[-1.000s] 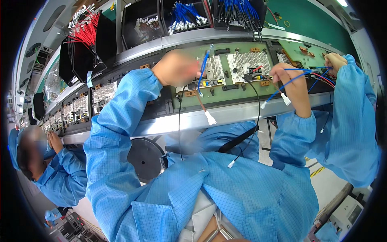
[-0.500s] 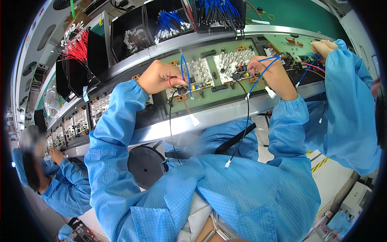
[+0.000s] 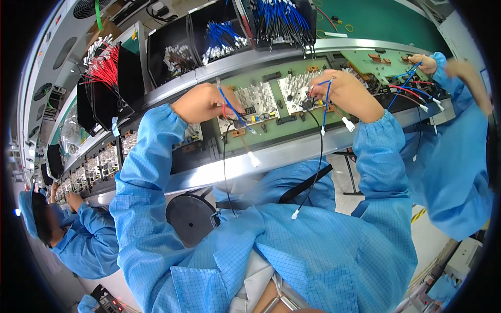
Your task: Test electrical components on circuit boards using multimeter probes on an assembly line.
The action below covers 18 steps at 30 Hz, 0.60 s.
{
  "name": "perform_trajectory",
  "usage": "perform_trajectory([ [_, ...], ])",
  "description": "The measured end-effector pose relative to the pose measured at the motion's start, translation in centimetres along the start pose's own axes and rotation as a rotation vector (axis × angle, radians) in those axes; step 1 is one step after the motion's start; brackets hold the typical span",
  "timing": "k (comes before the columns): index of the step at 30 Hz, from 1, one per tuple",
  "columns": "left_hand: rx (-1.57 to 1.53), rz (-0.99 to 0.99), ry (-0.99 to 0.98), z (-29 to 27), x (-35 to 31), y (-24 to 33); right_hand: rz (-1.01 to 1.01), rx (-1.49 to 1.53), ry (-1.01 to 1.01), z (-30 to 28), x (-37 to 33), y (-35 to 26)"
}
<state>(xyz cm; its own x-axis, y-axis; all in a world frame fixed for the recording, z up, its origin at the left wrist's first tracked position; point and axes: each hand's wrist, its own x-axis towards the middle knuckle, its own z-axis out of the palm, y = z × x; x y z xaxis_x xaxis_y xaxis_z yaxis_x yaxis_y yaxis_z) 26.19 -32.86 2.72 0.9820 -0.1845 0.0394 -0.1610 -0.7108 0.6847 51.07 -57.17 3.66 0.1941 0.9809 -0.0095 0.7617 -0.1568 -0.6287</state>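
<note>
- Head view: the left hand (image 3: 206, 104) pinches narrowly on a thin red insulated wire (image 3: 224, 110), beside a white circuit board with upright metal pins (image 3: 261, 95); a slim blue insulated wire (image 3: 240, 119) crosses its fingers.
- The right hand (image 3: 339, 94) curls around a second blue wire (image 3: 325, 112), at the edge of another pinned white board (image 3: 294, 87); I cannot tell what its fingertips grip.
- Below each hand a long black wire (image 3: 320, 148) hangs toward the lap; a sleeve could snag it and pull it loose.
- Bunched strands at the fingers might tangle, and sideways pressure could bend pins.
- Under both hands, a green plate (image 3: 269, 135) lies on the worktop with a silver metal edge (image 3: 235, 176).
- Beyond the hands stand black bins of blue leads (image 3: 284, 21) and, farther left, red leads (image 3: 104, 65).
- Right of the right hand, a co-worker's hand (image 3: 425, 63) touches blue wires.
</note>
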Motion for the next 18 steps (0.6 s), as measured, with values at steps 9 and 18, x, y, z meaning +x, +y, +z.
perform_trajectory([
  [9,0.385,0.088,0.353,-6.6,3.0,0.7,-0.238,-0.238,-0.052,-1.4,0.0,-0.8],
  [18,1.32,-0.034,0.375,-6.6,16.8,-2.4,-0.455,-0.695,0.246,-5.8,9.8,-1.8],
])
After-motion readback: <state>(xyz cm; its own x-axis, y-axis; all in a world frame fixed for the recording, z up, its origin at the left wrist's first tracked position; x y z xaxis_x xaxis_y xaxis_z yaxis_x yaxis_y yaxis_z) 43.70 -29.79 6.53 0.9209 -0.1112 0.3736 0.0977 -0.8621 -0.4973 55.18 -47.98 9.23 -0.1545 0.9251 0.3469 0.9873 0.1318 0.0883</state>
